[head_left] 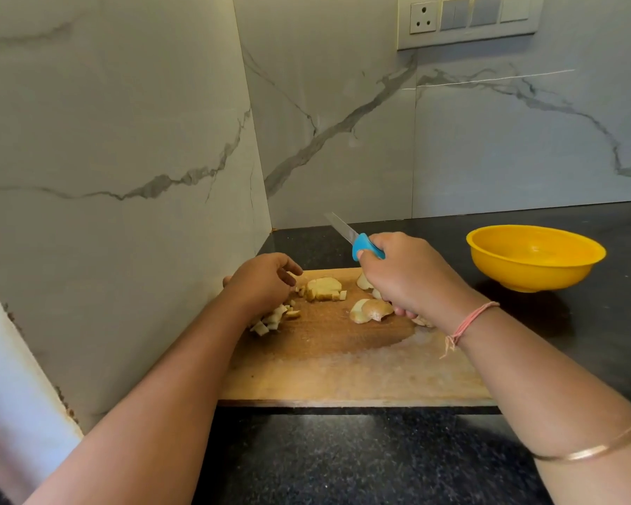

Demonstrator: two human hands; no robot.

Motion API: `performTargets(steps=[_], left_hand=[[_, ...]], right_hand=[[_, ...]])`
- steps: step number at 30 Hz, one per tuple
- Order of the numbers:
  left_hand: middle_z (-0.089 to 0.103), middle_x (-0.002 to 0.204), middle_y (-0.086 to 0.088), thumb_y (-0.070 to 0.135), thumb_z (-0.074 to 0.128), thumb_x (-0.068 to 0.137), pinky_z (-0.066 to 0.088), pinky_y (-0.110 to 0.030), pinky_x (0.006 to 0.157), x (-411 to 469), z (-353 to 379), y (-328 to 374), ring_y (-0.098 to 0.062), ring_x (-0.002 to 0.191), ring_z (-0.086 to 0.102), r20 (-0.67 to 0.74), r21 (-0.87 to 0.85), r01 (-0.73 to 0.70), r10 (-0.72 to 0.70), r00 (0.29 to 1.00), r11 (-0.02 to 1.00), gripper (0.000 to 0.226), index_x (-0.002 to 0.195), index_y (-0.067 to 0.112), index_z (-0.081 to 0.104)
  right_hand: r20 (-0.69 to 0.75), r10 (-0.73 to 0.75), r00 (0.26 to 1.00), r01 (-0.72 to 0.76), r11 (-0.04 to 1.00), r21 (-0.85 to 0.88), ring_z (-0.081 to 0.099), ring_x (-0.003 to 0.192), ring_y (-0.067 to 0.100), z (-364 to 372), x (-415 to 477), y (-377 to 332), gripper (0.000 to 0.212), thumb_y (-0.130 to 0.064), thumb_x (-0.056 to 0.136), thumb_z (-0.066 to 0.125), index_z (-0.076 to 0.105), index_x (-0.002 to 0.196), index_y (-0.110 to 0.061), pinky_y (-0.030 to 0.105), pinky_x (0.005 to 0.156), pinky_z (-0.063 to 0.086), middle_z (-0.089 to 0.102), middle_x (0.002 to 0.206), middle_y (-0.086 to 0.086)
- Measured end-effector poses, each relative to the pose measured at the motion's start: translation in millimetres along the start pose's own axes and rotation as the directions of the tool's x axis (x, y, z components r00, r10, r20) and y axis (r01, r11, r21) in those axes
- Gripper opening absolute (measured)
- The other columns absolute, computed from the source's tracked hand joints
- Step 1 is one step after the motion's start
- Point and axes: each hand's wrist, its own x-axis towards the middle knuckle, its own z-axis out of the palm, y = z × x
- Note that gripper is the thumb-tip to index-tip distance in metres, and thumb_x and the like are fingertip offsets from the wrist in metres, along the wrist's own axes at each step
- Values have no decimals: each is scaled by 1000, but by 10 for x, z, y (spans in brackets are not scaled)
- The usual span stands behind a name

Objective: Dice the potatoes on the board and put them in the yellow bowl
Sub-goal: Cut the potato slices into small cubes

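Observation:
A wooden cutting board (343, 373) lies on the black counter. On its far part sit a partly diced potato piece (324, 288), a heap of small dice (272, 320) and uncut potato slices (370, 310). My left hand (261, 280) hovers over the dice with its fingers loosely curled; whether it holds any I cannot tell. My right hand (410, 275) grips the blue handle of a knife (354, 238), whose blade points up and away from the board. The yellow bowl (534, 256) stands on the counter at the right, apart from the board, and looks bare inside.
A marble wall (124, 158) rises right at the board's left edge, and the backsplash stands behind it. A socket panel (467, 20) is high on the back wall. Black counter (361, 461) runs in front of the board.

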Motion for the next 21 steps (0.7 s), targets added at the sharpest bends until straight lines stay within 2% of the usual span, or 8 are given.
performTargets(steps=[2, 4, 7, 13, 16, 21], left_hand=[[62, 120, 8, 28, 60, 93, 44, -43, 100, -28, 16, 74, -15, 111, 56, -36, 19, -41, 41, 998, 999, 22, 113, 35, 58], [57, 130, 5, 36, 63, 90, 45, -33, 99, -59, 47, 178, -16, 117, 53, -6, 0, -90, 90, 996, 996, 39, 127, 29, 54], [55, 136, 1, 29, 65, 89, 45, -27, 96, -79, 94, 308, -17, 120, 53, 96, 8, -138, 136, 986, 990, 49, 136, 22, 51], [53, 138, 0, 7, 59, 92, 47, -22, 91, -63, 15, 248, -16, 122, 53, 169, 69, -174, 161, 972, 982, 51, 139, 21, 47], [56, 134, 0, -4, 56, 89, 46, -22, 94, -46, -22, 171, -14, 120, 54, 155, 105, -176, 158, 975, 979, 54, 136, 21, 50], [57, 130, 1, -8, 50, 89, 46, -20, 85, -15, -33, 128, -15, 114, 53, 124, 138, -152, 135, 983, 979, 54, 132, 25, 53]], right_hand=[[-24, 4, 1000, -4, 1000, 4, 49, 55, 9, -14, 18, 8, 39, -30, 100, 36, 45, 135, -17, 18, 46, 40, 49, 72, -5], [-40, 7, 999, -7, 1000, 10, 48, 57, 9, -22, 31, 13, 38, -30, 100, 36, 45, 135, -16, 20, 51, 44, 49, 72, -4], [-49, 5, 999, -4, 1000, 13, 48, 57, 9, -22, 30, 25, 38, -31, 100, 37, 46, 134, -16, 18, 51, 42, 48, 72, -5], [-55, 4, 998, -4, 1000, 11, 47, 57, 8, -23, 35, 26, 37, -30, 100, 36, 46, 133, -16, 17, 50, 40, 47, 72, -6], [-57, 0, 998, 1, 1000, 14, 46, 57, 8, -19, 36, 23, 37, -30, 100, 37, 46, 133, -17, 17, 50, 40, 47, 73, -6], [-68, 0, 998, 0, 1000, 6, 51, 55, 9, -32, 32, 25, 34, -32, 100, 36, 48, 128, -17, 18, 47, 42, 49, 74, -5]])
